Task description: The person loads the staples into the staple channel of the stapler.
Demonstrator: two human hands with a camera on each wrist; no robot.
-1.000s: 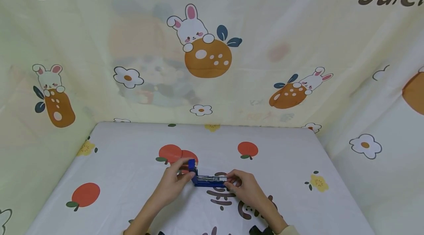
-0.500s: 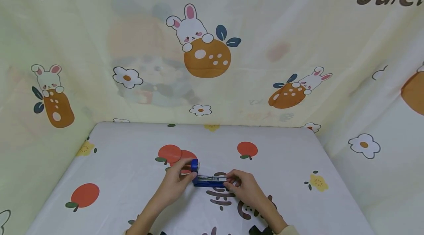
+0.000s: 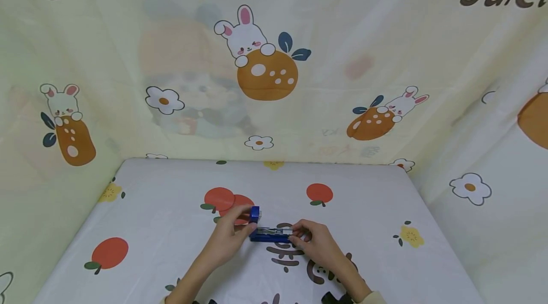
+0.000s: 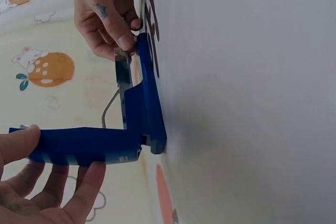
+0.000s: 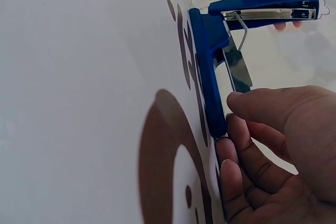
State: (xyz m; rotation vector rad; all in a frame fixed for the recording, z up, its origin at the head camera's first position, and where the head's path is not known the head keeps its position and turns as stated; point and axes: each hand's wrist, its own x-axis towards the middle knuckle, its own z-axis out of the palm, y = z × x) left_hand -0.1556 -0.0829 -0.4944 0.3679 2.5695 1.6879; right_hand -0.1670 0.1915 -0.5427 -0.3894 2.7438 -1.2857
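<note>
Now, left hand [image 3: 227, 240]: fingers bent, thumb on one side and fingertips on the other, gripping the raised top [image 3: 255, 213].
Stapler [image 3: 271, 237]: blue, swung wide open on the desk [image 3: 150, 209], between the two hands; its base [image 5: 206, 72] lies along the desk and its top stands up at the left end.
Right hand [image 3: 314, 242]: thumb and fingers bent, pinching at the free end of the metal rail [image 5: 239, 69], close by the end of the base.
Head view: the whole desk with its printed red fruit [image 3: 110, 253], and the bunny-print sheet [image 3: 188, 9] behind; the left hand covers part of the top.
Left wrist view: the top's blue outer face, with the left thumb and fingertips on it.
Right wrist view: the top's metal-lined inner side, plus a bent wire [image 5: 245, 31] reaching from it to the rail; both are hard to make out from the head.
Change over the last second: the top and left hand have shifted slightly rightward; base and right hand have hardly moved.
</note>
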